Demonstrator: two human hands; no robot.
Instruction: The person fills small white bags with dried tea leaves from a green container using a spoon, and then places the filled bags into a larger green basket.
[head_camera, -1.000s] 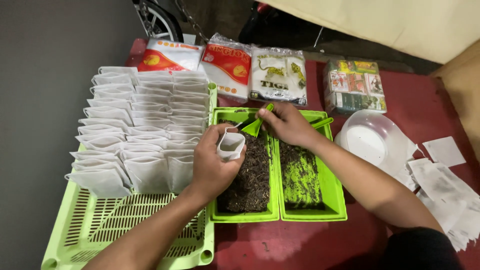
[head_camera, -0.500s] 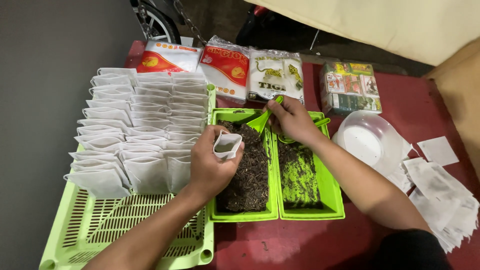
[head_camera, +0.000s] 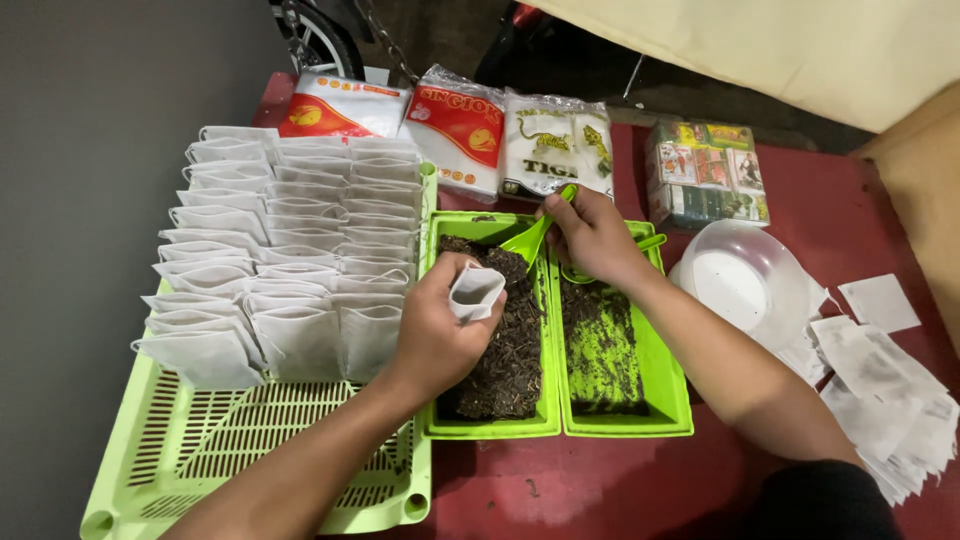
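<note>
Centre frame, left hand (head_camera: 435, 335) pinches a small white filter bag (head_camera: 474, 293) mouth-up over the dark leaves in the left green tray (head_camera: 490, 425). Right hand (head_camera: 592, 237) grips a green scoop (head_camera: 532, 236); its long axis slants down-left, bowl just up-right of the bag's mouth.

We cannot see what is in the green scoop (head_camera: 528, 240); our right hand (head_camera: 598, 240) covers its handle. Our left hand (head_camera: 432, 330) hides part of the small white bag (head_camera: 474, 292). The slotted tray (head_camera: 190, 440) is cut off at the near edge.
</note>
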